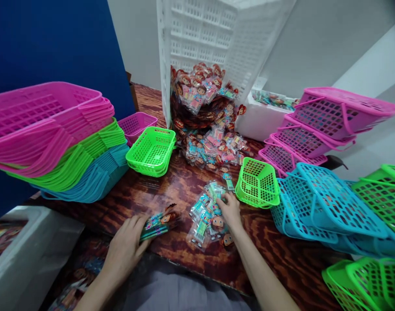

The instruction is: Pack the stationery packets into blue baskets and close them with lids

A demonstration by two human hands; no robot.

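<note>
My left hand is closed round several small plastic packets with cartoon heads, just above the table's front part. My right hand rests its fingertips on the right side of a loose pile of blue and green packets; whether it grips one is hard to make out. A single packet lies behind that pile. To the right of it stands a green basket, close behind my right hand. Another green basket sits further left, beside a pink basket.
A white crate spills many packets onto the wooden table. Tall nested baskets stand left. Pink baskets, blue baskets and green baskets line the right. White foam boxes stand behind and at lower left.
</note>
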